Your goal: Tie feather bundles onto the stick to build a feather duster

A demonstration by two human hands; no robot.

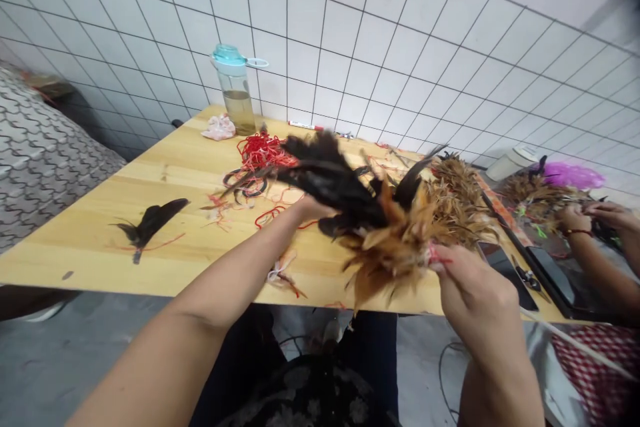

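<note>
A bushy bundle of golden-brown and long black feathers [385, 240] was held up over the front part of the pale wooden table [195, 153], its black plumes slanting to the far left. The right hand [475, 287] was clamped on its lower end, fingers pinching beside a red-and-white string binding [433, 253]. The left hand [315, 207] reached in behind the black plumes, apart from the right; they hid most of it, so whether it gripped anything could not be told.

Just beyond lay a tangled heap of red string [264, 151], with a black ring-shaped coil [256, 188] near it. To the right spread a heap of loose-looking brown feathers [460, 197], and nearer the edge, black-handled scissors [529, 277]. A small black feather cluster [150, 223] lay well apart on the left.

At the back stood a clear bottle with a turquoise lid [239, 103], partly filled with brownish liquid, beside a crumpled whitish plastic wad [219, 127]. At far right, a co-worker's hands [574, 219] were among more brown feathers, near a bright purple bundle [573, 175].
</note>
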